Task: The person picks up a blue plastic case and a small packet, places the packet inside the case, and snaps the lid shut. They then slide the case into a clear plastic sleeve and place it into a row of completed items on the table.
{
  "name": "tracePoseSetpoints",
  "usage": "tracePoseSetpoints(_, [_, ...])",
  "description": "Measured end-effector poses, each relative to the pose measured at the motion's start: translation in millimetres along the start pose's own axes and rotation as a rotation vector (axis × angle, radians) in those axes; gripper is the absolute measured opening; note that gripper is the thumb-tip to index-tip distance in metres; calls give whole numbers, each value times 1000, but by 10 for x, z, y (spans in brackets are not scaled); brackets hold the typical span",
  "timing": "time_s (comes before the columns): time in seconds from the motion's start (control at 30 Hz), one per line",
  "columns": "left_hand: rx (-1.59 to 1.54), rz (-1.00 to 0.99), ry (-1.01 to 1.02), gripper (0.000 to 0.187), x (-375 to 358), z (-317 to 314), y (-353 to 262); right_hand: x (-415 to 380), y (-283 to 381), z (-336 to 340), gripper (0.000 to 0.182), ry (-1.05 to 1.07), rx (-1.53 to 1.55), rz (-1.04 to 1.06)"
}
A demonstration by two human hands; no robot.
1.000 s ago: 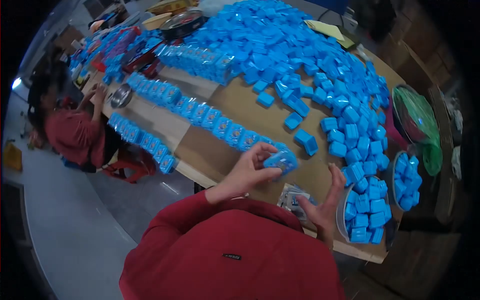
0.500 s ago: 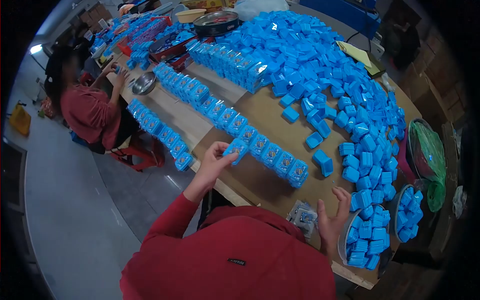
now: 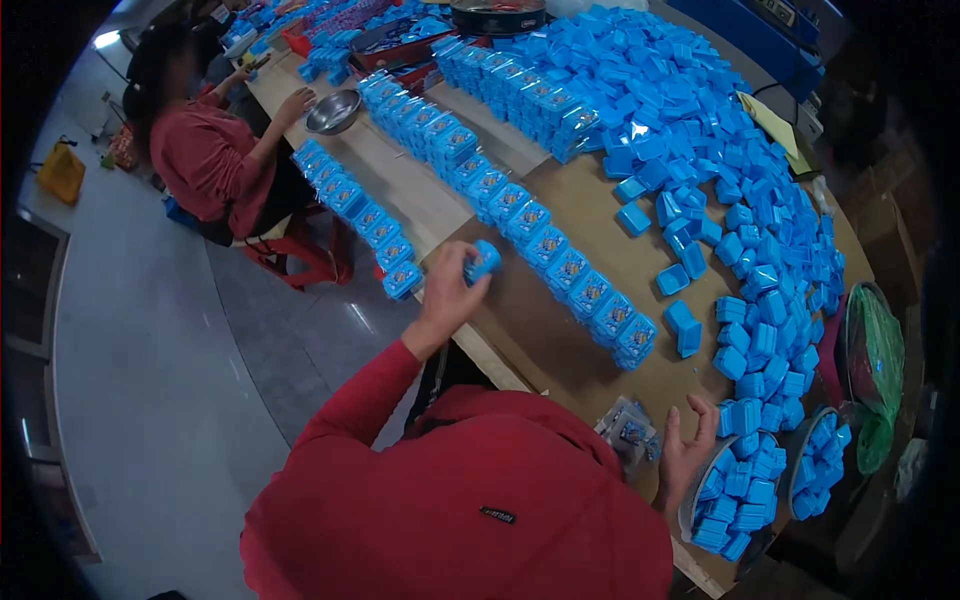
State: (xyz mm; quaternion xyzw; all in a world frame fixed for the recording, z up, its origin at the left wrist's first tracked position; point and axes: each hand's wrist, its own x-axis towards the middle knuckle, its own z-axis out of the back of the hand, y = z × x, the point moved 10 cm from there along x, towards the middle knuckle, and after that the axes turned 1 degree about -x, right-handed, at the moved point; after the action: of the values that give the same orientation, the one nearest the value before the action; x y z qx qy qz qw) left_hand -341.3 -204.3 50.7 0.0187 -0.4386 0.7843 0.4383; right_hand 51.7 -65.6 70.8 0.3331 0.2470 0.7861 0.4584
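My left hand is closed around a small blue plastic box, held above the table between two rows of similar boxes. To its right runs the long row of blue boxes with printed labels; a shorter labelled row lies to its left along the table edge. My right hand is empty, fingers curved and apart, beside a bowl filled with blue boxes. Close to it, small clear packets with printed inserts lie near the table's front edge.
A large heap of blue boxes covers the table's back and right. Stacked labelled boxes stand farther back. A second filled bowl is at right. At left a co-worker sits on a red stool near a metal bowl.
My left hand has drawn the box slightly left, away from the long row, and tilted it. My right hand's fingers have curled a little. The whole view has shifted.
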Motion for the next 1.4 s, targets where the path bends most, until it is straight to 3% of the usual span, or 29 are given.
tracePoseSetpoints(0.13, [9,-38,-211,31,659,517,34,-24,-96,68,22,-35,27,-16])
tracePoseSetpoints(0.2, [-7,-147,-263,29,986,566,-21,-15,-78,47,22,-14,23,-27])
tracePoseSetpoints(0.4, [297,-310,-194,27,1413,167,88,-191,-530,-6,19,20,32,-121])
tracePoseSetpoints(0.53, [454,-353,-216,25,1370,137,-65,-467,-933,-90,21,119,3,-346])
tracePoseSetpoints(0.67, [411,-503,-201,22,1300,82,-91,-452,-871,-99,30,158,-132,-324])
tracePoseSetpoints(0.77, [389,-389,-143,26,1404,-23,200,-444,-967,-183,21,234,-165,-188])
tracePoseSetpoints(0.87, [536,-436,-234,27,1281,20,-66,-445,-969,-179,14,228,-99,-179])
tracePoseSetpoints(0.9, [595,-458,-273,28,1227,75,-189,-485,-1023,-174,13,207,36,-265])
tracePoseSetpoints(1.0, [287,-396,-245,26,969,152,-750,-614,-1160,-167,10,122,448,-501])
tracePoseSetpoints(1.1, [-162,-314,194,22,450,-365,-1426,-554,-934,-64,11,93,533,-463])
tracePoseSetpoints(1.27, [-670,-159,1083,13,-797,-1691,-2324,-291,-245,33,11,170,489,-166])
tracePoseSetpoints(1.33, [-750,-34,1216,11,-1054,-1987,-2389,-262,-180,211,19,39,417,-114])
tracePoseSetpoints(1.4, [-815,24,1209,11,-1090,-2060,-2430,-373,-464,212,22,-108,649,-342])
